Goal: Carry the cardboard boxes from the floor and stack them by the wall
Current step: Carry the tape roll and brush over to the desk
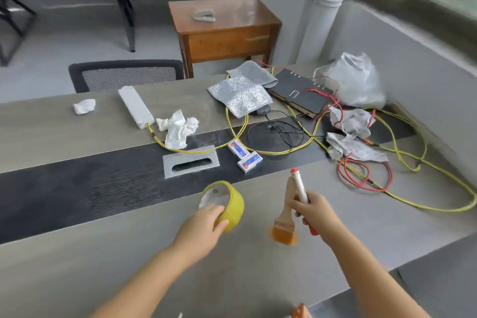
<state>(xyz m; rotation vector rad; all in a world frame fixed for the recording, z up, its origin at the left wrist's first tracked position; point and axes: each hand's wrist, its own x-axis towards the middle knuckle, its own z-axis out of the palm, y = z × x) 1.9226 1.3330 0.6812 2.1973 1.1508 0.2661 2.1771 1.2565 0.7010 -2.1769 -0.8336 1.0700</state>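
Cardboard boxes aren't in sight; I've got my left hand (206, 222) gripping yellow tape (227, 204), right hand (313, 210) clutching brush (284, 217) and marker (300, 187).

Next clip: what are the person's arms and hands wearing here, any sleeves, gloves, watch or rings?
Nothing visible. Both forearms are bare up to the frame's lower edge, with no sleeve cuff showing. The left hand and right hand are ungloved, and no watch, bracelet or ring shows at this resolution.
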